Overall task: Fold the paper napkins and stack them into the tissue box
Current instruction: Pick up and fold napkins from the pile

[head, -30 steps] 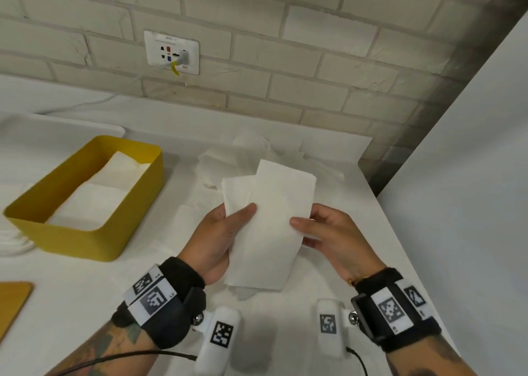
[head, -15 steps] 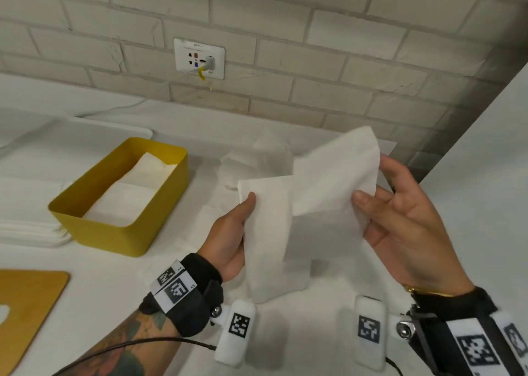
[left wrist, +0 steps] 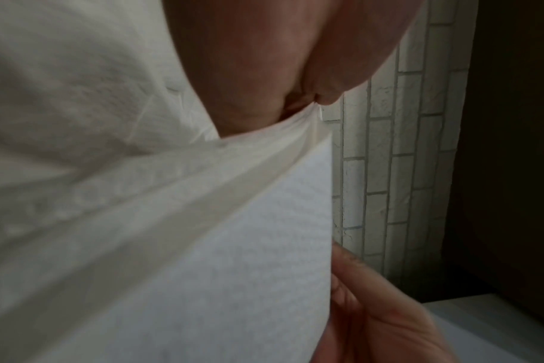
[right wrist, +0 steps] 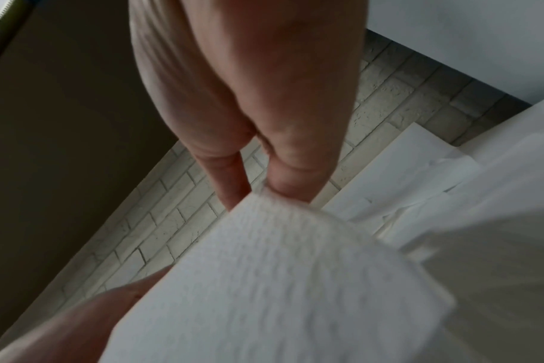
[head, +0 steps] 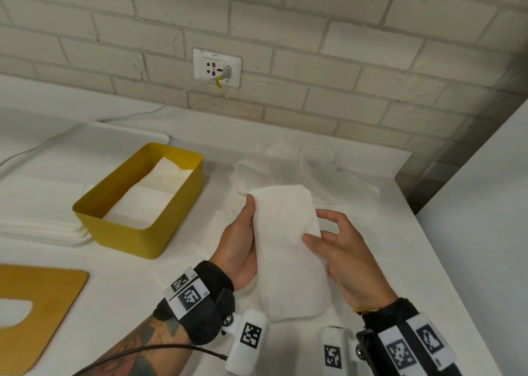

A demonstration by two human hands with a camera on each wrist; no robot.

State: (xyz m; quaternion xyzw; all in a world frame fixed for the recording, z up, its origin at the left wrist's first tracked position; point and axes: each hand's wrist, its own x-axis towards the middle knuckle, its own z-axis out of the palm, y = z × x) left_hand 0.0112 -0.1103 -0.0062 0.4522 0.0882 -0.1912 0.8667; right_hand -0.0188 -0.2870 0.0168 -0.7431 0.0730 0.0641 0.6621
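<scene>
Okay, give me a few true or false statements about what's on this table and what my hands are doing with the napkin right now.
1. Both hands hold one napkin above the table. True: left hand, right hand.
2. The yellow tissue box holds no napkins. False: white folded napkins lie inside.
3. The box stands left of the hands. True.
4. The held napkin is crumpled into a ball. False: it is a flat, long folded strip.
5. Loose napkins lie behind the hands, toward the brick wall. True.
</scene>
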